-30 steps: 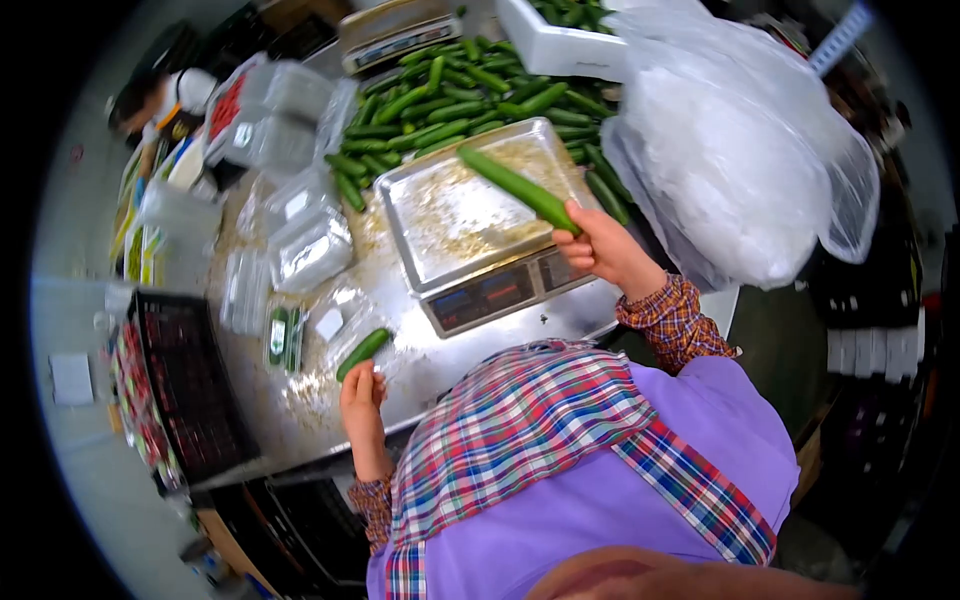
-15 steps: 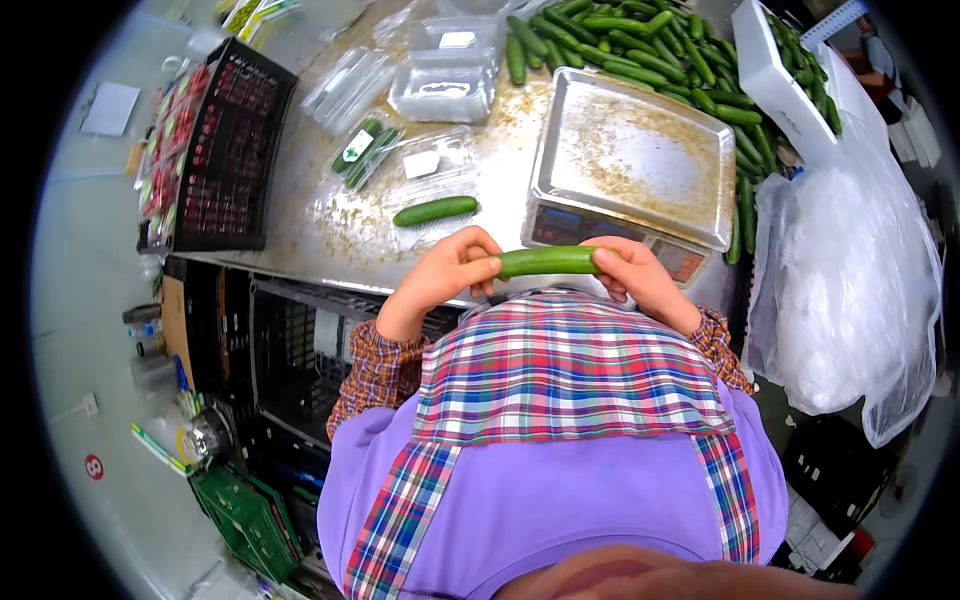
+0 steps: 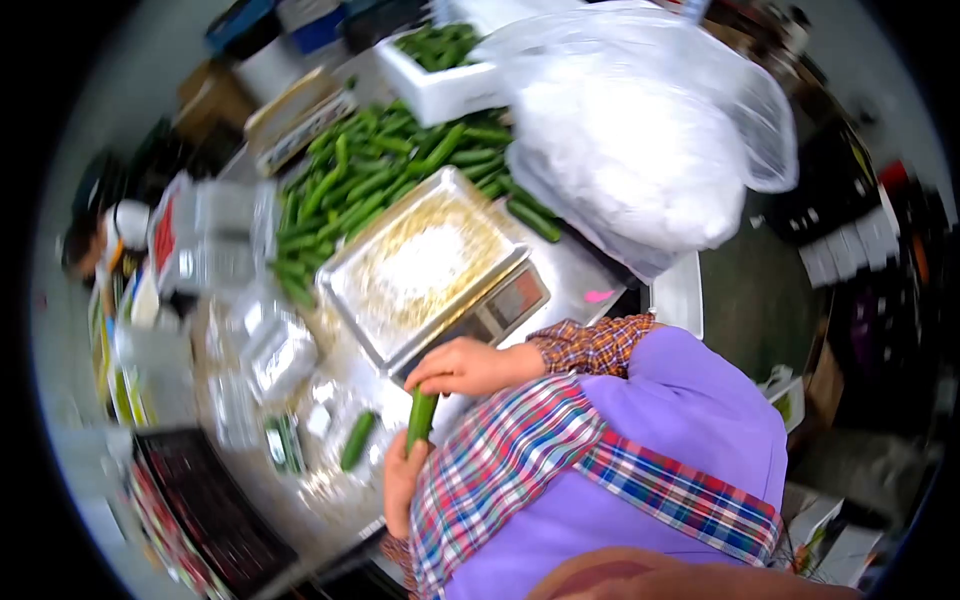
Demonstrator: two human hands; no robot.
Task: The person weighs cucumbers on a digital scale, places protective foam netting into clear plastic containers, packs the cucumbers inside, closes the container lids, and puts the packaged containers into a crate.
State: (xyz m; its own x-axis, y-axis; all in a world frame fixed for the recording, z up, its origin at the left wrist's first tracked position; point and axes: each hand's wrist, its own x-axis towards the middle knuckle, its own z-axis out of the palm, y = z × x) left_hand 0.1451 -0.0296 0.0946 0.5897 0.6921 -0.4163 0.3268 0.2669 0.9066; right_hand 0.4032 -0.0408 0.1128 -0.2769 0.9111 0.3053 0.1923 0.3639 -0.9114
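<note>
Having left fingers (image 3: pixel 397 462) and right fingers (image 3: pixel 432 377) clamped on one cucumber (image 3: pixel 421 416) seems fine, but a careless swing could bump the scale (image 3: pixel 508 304) just beyond them tbh.

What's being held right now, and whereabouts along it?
A cucumber, by both ends: the right grip has the end nearer the scale, the left grip the opposite end.
</note>
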